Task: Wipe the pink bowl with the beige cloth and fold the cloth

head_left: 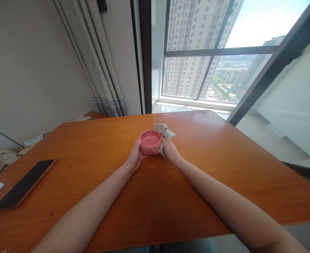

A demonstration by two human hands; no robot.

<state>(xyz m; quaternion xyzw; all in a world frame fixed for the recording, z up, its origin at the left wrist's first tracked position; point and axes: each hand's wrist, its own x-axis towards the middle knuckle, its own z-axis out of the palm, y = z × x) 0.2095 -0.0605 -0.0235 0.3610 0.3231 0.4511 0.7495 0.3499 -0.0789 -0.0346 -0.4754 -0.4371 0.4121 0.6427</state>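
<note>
A pink bowl (150,140) with a scalloped, petal-like rim is held just above or on the wooden table (194,196), tilted a little toward me; I cannot tell whether its base touches the wood. My left hand (135,154) grips its left side, thumb near the rim and fingers underneath. At the bowl's right side, my right hand (170,149) is closed around a light beige cloth (164,130) and presses it to the outer wall. Part of the cloth sticks out above that hand and part hangs below. The bowl's inside looks bare.
A flat black slab with a reddish-brown edge, perhaps a phone or tablet (25,184), lies at the table's left. Beyond the far edge are a grey curtain (102,63) and a large window (197,52). A white power strip (36,140) lies past the left edge.
</note>
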